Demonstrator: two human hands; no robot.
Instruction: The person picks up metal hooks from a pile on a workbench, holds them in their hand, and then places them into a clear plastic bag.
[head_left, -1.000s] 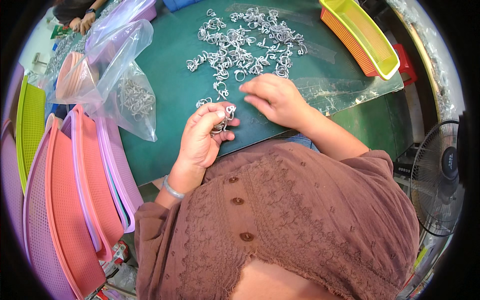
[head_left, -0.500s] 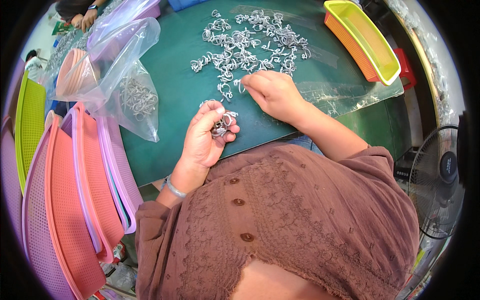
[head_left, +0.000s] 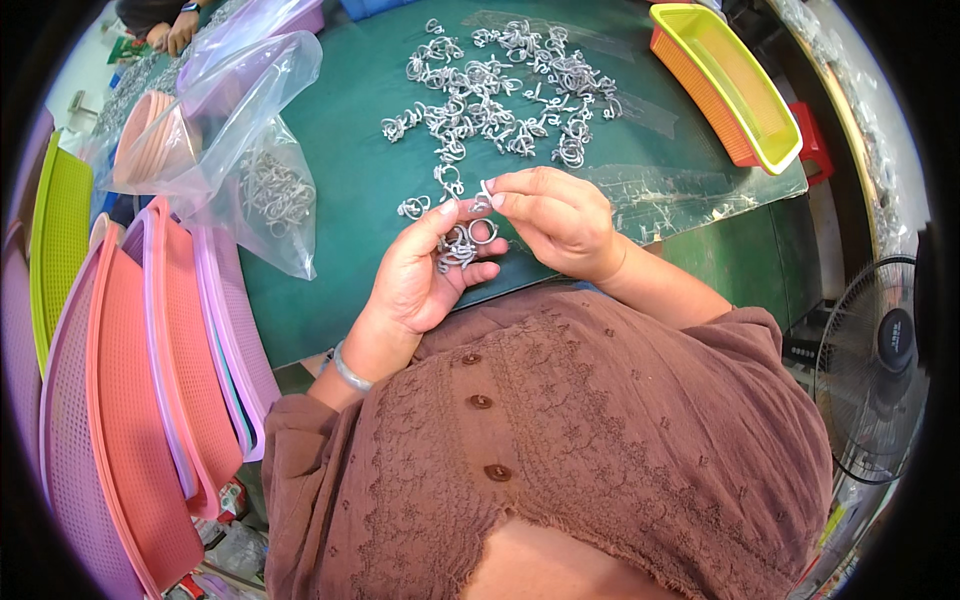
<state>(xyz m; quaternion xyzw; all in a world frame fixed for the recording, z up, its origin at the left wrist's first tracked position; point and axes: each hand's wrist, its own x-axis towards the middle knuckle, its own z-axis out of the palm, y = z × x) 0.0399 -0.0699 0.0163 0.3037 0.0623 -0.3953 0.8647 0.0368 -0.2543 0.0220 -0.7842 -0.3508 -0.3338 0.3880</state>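
Several small grey rings with short tails (head_left: 458,248) lie cupped in my left hand (head_left: 408,270), its fingers curled around them. My right hand (head_left: 560,222) pinches one grey ring (head_left: 482,201) between thumb and fingertips, right by my left thumb and index finger. Just beyond both hands, a loose heap of the same grey rings (head_left: 490,110) spreads over the green tabletop (head_left: 340,180). Two small clusters sit closest to my fingers. Whether the pinched ring touches those in my left palm is hard to make out.
A clear plastic bag (head_left: 290,225) holding grey rings stands left on the table. Nested pink and purple perforated baskets (head_left: 140,400) crowd the left side. A yellow-green and orange basket (head_left: 730,90) sits far right, a black fan (head_left: 880,360) near right. Another person's hand (head_left: 182,32) shows far left.
My right hand has come nearer with a ring, from the heap's edge to my left fingertips. My left hand has opened slightly, showing more of its rings.
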